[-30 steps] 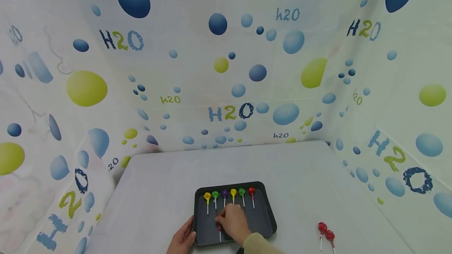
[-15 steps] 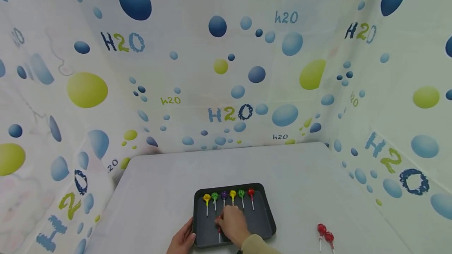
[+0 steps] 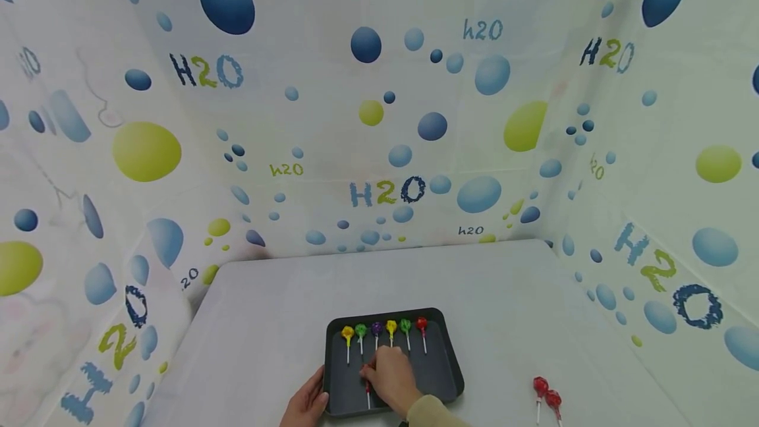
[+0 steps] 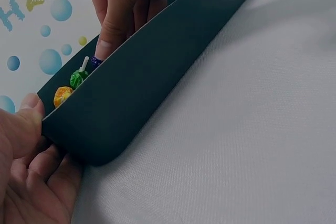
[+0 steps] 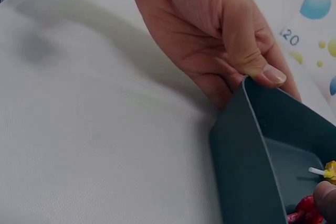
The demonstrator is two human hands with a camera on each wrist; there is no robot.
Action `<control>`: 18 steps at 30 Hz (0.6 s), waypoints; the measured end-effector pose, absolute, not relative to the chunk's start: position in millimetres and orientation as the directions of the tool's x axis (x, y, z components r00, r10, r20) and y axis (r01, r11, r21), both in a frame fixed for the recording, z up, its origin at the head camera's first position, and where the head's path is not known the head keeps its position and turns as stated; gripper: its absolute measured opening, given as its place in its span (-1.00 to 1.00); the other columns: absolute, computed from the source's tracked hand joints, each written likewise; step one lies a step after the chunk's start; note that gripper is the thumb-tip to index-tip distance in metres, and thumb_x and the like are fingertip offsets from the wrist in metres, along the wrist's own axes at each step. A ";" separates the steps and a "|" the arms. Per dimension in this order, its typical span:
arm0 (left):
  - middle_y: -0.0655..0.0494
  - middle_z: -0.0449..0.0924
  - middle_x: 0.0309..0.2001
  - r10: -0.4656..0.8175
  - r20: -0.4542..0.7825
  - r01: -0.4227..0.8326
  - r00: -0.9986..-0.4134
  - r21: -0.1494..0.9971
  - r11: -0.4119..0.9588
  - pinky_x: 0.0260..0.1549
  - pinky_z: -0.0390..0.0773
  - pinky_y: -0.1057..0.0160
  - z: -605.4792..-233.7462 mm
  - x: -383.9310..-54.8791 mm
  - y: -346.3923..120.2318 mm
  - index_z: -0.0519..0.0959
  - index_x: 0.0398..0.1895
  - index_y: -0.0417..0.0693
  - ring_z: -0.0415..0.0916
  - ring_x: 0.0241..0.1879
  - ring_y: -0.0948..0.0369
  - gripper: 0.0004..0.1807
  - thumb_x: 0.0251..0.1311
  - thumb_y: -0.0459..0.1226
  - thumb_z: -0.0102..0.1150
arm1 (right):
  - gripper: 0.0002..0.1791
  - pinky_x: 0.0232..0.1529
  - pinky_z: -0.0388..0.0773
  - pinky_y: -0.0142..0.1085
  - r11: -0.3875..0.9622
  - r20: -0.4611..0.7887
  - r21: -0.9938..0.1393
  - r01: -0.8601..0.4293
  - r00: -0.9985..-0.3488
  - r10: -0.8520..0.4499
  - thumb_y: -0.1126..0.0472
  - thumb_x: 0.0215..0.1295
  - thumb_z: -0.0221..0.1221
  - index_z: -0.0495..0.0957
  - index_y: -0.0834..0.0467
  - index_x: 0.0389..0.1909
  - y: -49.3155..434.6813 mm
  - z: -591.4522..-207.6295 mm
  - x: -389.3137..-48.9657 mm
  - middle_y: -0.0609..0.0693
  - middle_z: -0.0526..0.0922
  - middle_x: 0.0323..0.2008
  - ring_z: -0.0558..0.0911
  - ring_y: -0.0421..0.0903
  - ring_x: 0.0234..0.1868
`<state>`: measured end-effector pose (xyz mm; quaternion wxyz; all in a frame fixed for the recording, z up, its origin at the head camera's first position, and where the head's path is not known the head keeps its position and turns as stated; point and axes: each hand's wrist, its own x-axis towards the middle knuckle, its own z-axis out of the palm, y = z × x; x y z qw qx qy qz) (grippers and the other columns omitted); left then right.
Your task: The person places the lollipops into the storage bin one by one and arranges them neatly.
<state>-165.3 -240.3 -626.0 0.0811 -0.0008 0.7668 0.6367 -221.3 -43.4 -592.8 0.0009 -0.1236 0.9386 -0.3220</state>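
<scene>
My left hand (image 3: 306,400) grips the left side of a dark rectangular tray (image 3: 435,374), thumb over the rim and fingers against the outside wall. Inside the tray, my right hand (image 3: 394,377) pinches a red lollipop (image 5: 304,212) between thumb and fingers. Its white stick (image 3: 369,402) points toward the near rim, and the fingers partly cover its head. Along the far side lies a row of lollipops: yellow (image 3: 348,333), green (image 3: 360,330), purple (image 3: 376,328), yellow (image 3: 391,326), green (image 3: 406,325) and red (image 3: 421,323). The right hand hides some of their sticks.
Two more red lollipops (image 3: 539,386) lie together on the white table (image 3: 498,308), to the right of the tray. Behind and beside the table hang white sheets (image 3: 332,124) printed with blue and green dots and "H2O" lettering.
The head view has shifted very slightly. Both hands stay in place, the left at the tray's side and the right on the red lollipop.
</scene>
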 end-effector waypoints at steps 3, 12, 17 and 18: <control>-0.51 -0.03 0.36 0.097 -0.137 -0.117 -0.986 0.974 0.192 0.23 0.38 0.13 -625.3 -165.7 -239.6 -0.01 0.34 -0.61 -0.02 0.35 -0.29 -0.29 0.35 -0.30 0.05 | -0.82 -0.63 0.56 -0.37 0.732 0.081 -0.641 -0.231 -0.969 -0.234 0.12 0.03 0.41 0.70 0.14 -0.57 -37.1 -589.1 -221.9 -0.15 0.62 -0.64 0.53 -0.30 -0.60; -0.50 -0.04 0.36 0.106 -0.132 -0.109 -0.986 0.975 0.194 0.24 0.35 0.13 -626.5 -164.8 -240.0 -0.01 0.35 -0.61 -0.03 0.36 -0.28 -0.28 0.35 -0.29 0.05 | -0.80 -0.46 0.65 -0.33 0.665 0.100 -0.710 -0.232 -0.968 -0.231 0.13 0.10 0.36 0.71 0.18 -0.32 32.3 -574.0 -225.0 -0.09 0.71 -0.42 0.63 -0.23 -0.42; -0.50 -0.04 0.37 0.110 -0.119 -0.095 -0.987 0.974 0.205 0.26 0.33 0.11 -627.2 -165.1 -241.8 0.00 0.35 -0.60 -0.04 0.36 -0.29 -0.28 0.35 -0.28 0.06 | -0.75 -0.41 0.67 -0.36 0.660 0.092 -0.718 -0.221 -0.970 -0.224 0.17 0.11 0.35 0.69 0.22 -0.23 95.8 -565.3 -229.6 -0.04 0.73 -0.34 0.66 -0.21 -0.37; -0.50 -0.04 0.37 0.108 -0.118 -0.094 -0.987 0.973 0.210 0.26 0.33 0.11 -627.2 -165.2 -242.1 0.00 0.34 -0.60 -0.04 0.36 -0.29 -0.28 0.35 -0.27 0.06 | -0.76 -0.40 0.67 -0.37 0.663 0.099 -0.716 -0.218 -0.972 -0.212 0.19 0.11 0.35 0.69 0.23 -0.23 108.7 -563.9 -230.6 -0.04 0.73 -0.34 0.66 -0.20 -0.36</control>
